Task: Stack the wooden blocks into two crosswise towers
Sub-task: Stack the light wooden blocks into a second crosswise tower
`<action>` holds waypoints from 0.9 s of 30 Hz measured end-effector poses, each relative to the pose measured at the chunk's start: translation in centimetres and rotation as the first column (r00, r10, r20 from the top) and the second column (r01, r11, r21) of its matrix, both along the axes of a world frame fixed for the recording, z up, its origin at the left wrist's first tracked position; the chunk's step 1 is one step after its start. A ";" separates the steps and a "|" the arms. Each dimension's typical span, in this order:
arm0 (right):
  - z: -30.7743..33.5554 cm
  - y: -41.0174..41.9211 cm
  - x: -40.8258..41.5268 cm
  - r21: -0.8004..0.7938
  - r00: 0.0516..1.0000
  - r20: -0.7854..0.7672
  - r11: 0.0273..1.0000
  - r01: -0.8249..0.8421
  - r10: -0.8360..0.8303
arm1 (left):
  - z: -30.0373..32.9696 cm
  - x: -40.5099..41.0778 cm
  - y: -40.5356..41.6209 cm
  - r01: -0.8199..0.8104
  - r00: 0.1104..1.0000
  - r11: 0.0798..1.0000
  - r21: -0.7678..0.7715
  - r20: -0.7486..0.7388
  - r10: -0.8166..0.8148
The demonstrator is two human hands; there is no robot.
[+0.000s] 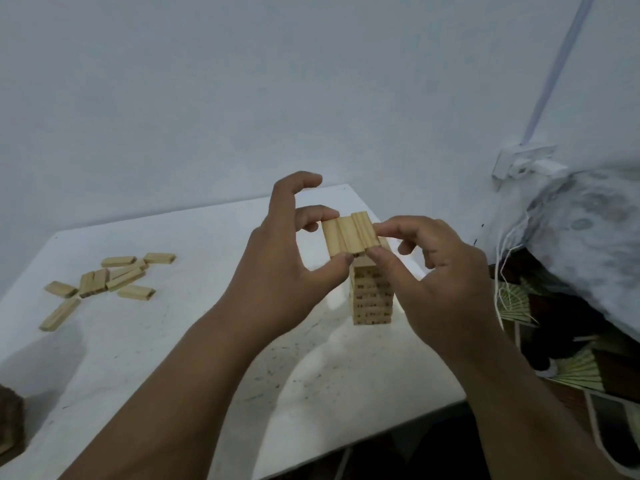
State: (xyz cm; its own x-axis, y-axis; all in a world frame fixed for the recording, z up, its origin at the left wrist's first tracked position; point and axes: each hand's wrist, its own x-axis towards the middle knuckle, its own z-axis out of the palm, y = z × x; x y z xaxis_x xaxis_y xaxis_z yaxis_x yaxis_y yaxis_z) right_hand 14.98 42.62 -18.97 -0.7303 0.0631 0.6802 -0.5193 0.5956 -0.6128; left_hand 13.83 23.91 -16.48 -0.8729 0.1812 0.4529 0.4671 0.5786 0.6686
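Both hands, left (277,271) and right (440,268), pinch three blocks (349,235) mid-frame above the tower (372,299).

I see bare table (194,341) across the lower middle of the frame, open for a hand to pass. At centre left, loose blocks (107,277) lie scattered in the way. The tower (372,299) stands right of centre, near the table's right edge, with a cloth bundle (571,244) crowding the far right.
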 end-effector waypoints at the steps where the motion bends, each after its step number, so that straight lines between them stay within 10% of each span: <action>1: 0.0 0.3 -0.2 -0.007 1.000 0.015 1.000 0.009 -0.009 | -0.1 -0.4 0.3 0.004 1.000 1.000 -0.003 0.010 -0.003; 27: -1.9 2.6 -1.3 -0.100 0.954 0.298 0.995 0.016 0.015 | -3.0 -3.0 2.6 -0.017 0.992 0.999 -0.048 0.127 0.023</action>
